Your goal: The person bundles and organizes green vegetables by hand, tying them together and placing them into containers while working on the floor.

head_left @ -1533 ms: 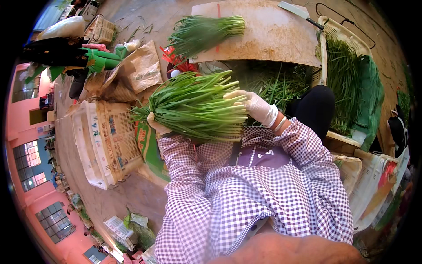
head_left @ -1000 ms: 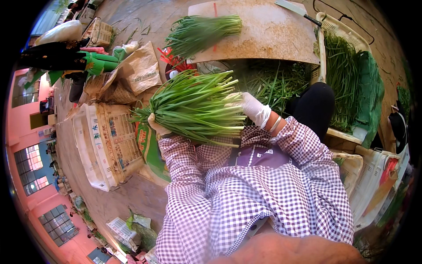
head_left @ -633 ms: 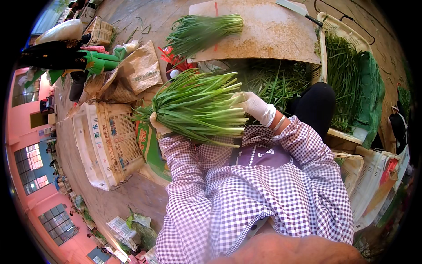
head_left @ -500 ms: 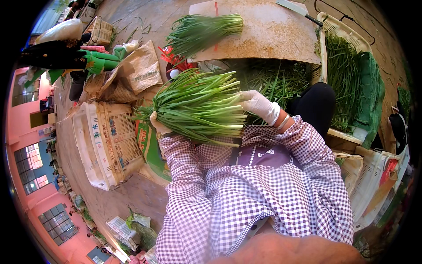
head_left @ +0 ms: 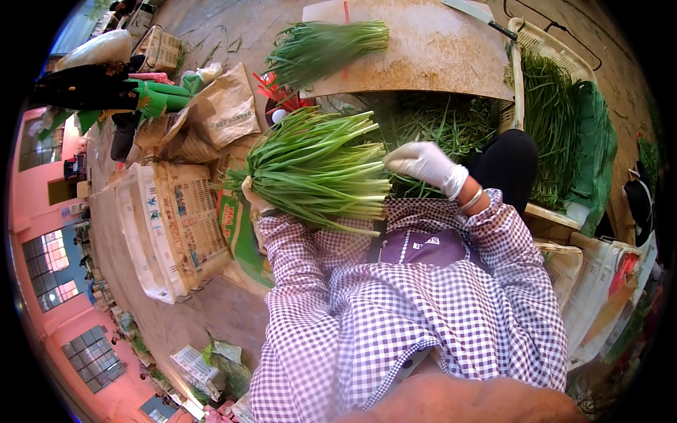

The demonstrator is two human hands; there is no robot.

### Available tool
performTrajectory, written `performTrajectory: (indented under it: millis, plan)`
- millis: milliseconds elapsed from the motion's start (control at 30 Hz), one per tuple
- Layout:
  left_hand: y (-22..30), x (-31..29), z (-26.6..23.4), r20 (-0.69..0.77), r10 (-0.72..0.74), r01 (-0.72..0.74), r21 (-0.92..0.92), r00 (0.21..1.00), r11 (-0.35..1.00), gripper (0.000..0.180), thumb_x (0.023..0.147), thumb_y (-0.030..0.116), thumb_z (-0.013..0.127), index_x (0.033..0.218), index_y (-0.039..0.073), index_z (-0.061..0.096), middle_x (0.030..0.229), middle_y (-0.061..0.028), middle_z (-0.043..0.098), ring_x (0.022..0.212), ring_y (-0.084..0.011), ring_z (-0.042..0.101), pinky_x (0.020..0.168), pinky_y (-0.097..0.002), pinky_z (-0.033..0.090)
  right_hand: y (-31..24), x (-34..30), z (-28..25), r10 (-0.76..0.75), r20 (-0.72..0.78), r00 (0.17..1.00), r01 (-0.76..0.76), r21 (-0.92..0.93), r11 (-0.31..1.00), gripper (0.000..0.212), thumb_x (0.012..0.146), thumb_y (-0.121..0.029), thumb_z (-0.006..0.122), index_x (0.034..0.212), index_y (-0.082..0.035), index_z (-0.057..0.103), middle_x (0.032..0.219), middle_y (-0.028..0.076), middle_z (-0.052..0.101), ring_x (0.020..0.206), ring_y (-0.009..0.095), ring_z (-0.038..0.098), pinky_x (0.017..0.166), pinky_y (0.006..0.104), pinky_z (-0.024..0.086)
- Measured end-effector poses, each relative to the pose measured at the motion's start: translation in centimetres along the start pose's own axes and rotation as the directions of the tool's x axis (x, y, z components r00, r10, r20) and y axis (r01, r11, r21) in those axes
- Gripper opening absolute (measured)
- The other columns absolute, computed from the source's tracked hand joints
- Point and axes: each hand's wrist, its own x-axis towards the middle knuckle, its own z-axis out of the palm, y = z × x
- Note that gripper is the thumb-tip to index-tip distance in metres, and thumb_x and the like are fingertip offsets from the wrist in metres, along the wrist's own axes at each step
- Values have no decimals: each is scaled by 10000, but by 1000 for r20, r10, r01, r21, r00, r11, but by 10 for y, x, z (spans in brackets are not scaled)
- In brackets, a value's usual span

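A thick bunch of garlic chives (head_left: 310, 173) lies across my front, leaves to the left and pale stem ends to the right. My left hand (head_left: 254, 195) is closed around its leafy side from below; most of its fingers are hidden under the leaves. Just right of the stem ends is my right hand (head_left: 427, 166), in a white glove. Its fingertips are pinched together, a little apart from the bunch; whether a thin strand is between them is too small to see. Beyond, another chive bunch (head_left: 328, 53) rests on a worn board (head_left: 423, 56).
A knife (head_left: 479, 15) lies at the board's far right edge. Loose greens (head_left: 444, 127) are heaped under the board. On the right stands a crate (head_left: 523, 77) of chives with green cloth (head_left: 596, 155). Stacked crates (head_left: 169, 233) and a brown sack (head_left: 226, 113) are at left.
My right hand has moved slightly right and away from the stem ends it was touching. The bunch in my left hand has shifted very little.
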Motion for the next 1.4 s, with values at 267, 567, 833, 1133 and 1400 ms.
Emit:
performTrajectory:
  millis: [267,567,833,1133,1400]
  plan:
    - [0,5,-9,-55,52,-50,40,997,998,564,789,442,579,1160,18,615,1035,-192,679,831,-336,680,703,-476,589,-6,14,59,87,147,985,-148,487,861,399,861,-94,704,1230,10,591,1123,73,669,980,127,619,869,270,498]
    - [4,2,-8,-34,34,-32,47,999,998,578,787,450,572,1165,15,611,1046,-194,673,837,-336,678,702,-476,588,8,20,61,135,157,978,-177,296,939,481,823,-120,748,1249,16,569,1136,111,671,1010,167,629,892,287,503]
    - [4,3,3,-31,43,-41,68,999,997,553,777,428,582,1144,16,613,1024,-188,676,821,-329,679,693,-481,592,-12,12,65,179,-5,984,-161,403,901,410,795,-62,745,1182,6,628,1102,86,691,947,132,635,846,274,507]
    - [1,1,21,-40,69,-66,63,997,996,480,788,372,573,1107,16,621,996,-182,678,798,-326,683,668,-473,598,-9,21,81,4,52,999,-32,546,837,417,777,-68,769,1171,-21,639,1114,59,680,996,146,617,895,300,496]
    - [4,4,6,46,48,-51,63,998,997,500,789,372,577,1132,11,618,1021,-192,676,813,-336,681,692,-476,598,19,36,75,-116,65,991,51,618,785,323,847,-50,696,1160,0,632,1096,69,678,959,160,622,867,300,510]
